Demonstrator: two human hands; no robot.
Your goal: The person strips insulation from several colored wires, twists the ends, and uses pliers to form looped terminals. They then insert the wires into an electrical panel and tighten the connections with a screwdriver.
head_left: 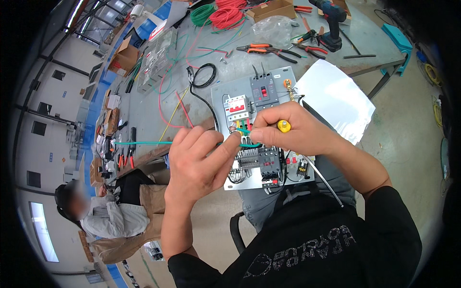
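Observation:
My left hand [199, 161] is closed on a green wire [144, 142], whose long tail runs off to the left. Thumb and fingertips of my right hand [300, 126] pinch a bent part of this wire. Tucked in the same hand is a screwdriver [284, 126] with a yellow handle, its thin shaft slanting down to the right. Both hands are over a grey mounting panel [220, 98] tilted across my lap at the table edge. It carries a large dark breaker [264, 90], a white breaker with red levers [237, 108] and a black contactor [270, 163]. My fingers partly hide the wiring between them.
On the grey table [201, 115] lie pliers [269, 50], a cordless drill [331, 24], red wire coils [226, 17], a green coil [201, 15] and a black cable [204, 77]. White sheets [336, 101] rest right of the panel. Another person [117, 211] sits at the left.

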